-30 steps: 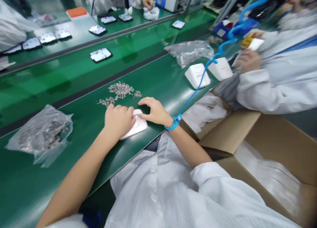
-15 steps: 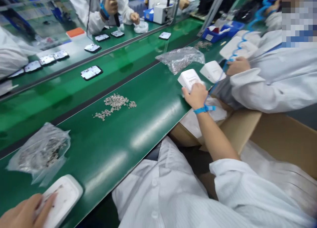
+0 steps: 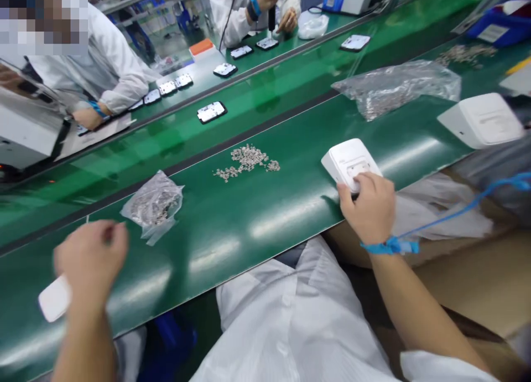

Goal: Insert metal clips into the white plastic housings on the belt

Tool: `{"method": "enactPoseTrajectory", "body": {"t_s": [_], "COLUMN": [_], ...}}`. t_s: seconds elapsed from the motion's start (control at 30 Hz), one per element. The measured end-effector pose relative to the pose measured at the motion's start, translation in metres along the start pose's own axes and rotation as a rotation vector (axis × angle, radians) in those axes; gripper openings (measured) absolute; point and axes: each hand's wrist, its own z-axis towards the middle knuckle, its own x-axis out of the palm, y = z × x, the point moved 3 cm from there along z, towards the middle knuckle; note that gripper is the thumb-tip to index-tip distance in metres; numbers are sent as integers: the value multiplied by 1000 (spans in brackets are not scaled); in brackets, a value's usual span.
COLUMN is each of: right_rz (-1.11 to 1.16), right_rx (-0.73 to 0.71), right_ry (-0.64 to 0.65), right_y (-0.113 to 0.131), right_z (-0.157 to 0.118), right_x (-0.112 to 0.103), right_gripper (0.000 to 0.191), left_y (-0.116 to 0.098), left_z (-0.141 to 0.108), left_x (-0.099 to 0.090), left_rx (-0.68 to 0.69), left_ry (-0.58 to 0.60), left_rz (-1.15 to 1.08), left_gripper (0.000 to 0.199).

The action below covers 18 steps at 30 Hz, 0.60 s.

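Observation:
My right hand [image 3: 369, 207] grips the near end of a white plastic housing [image 3: 355, 154], thumb on its side and fingers over a recess in its face. A blue wrist strap with a cord is on that wrist. My left hand [image 3: 93, 257], blurred by motion, is over the left of the green work surface [image 3: 215, 221], fingers bent and their tips hidden. Partly behind it lies a white casing [image 3: 53, 300]; whether they touch I cannot tell. Close by is a clear bag of small metal parts [image 3: 153, 205]. A loose pile of small metal parts [image 3: 248, 158] lies between my hands.
A larger clear bag [image 3: 402, 88] and another white housing [image 3: 485, 120] lie to the right. Beyond the dark strip, a dark-edged flat unit [image 3: 211, 112] sits on the green belt. Co-workers work across the line. A cardboard box [image 3: 477, 277] stands beside me at right.
The view has swung left, so the scene appears shifted right. My left hand has left its earlier place on the white casing's face and risen. My right hand stays on its housing.

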Motion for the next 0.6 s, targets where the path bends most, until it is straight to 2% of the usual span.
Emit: {"method": "enactPoseTrajectory", "body": {"t_s": [0.03,0.1,0.13,0.2,0.27,0.33,0.47,0.6], "right_rz": [17,51,72,125,179,215,245,260], "right_rx": [-31,-108,-150,-226,-281,-322,-377,-437], "right_ry": [8,12,10,7,16,37,67,91], "right_y": [11,33,43,62,76,85,96,109], "right_z": [-9,-25,-32,-44,-53,-57,-57,-57], "right_x": [-3,-9,-11,-14,-14,-14,-9,-1], "right_gripper": [37,34,32,28,25,25,27,32], "left_y": [-29,-81,-100,-122,-126,-121,-106,-104], "left_z": [7,29,44,73,95,105,104,100], "left_x": [17,63,84,119,142,154,162,164], "left_rx": [85,202,251,286,286,298,316,282], "left_ry": [-111,-60,-40,-72,-83,-75,-50,-22], "left_rz": [-13,-82,-111,-121,-145,-176,-204,-165], "left_gripper": [21,22,27,39,46,41,24,23]}}
